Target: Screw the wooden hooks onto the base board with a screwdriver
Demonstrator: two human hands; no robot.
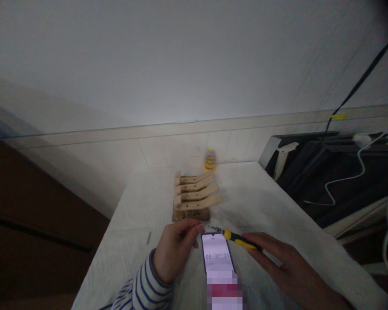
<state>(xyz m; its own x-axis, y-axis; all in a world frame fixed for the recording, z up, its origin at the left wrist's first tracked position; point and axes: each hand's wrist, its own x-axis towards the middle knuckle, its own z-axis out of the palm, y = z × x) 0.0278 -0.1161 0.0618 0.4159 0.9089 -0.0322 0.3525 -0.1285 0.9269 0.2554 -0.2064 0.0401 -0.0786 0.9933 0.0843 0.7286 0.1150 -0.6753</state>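
Note:
My left hand [176,249], in a blue-and-white striped sleeve, is curled with thumb and fingertips pinched together just left of a phone [217,254] whose lit screen shows a timer. What the fingers pinch is too small to make out. My right hand [283,265] lies on the white table [142,206] to the phone's right, fingers stretched along the handle of a yellow-and-black screwdriver [237,239]; the tip points left toward my left hand. Beyond both hands sits a stack of wooden hook-shaped pieces [195,193].
A small yellow container [210,159] stands at the table's far edge by the wall. A small dark screw [149,237] lies left of my left hand. To the right, past the table edge, are dark furniture, a white cable [345,178] and a black cord [362,79].

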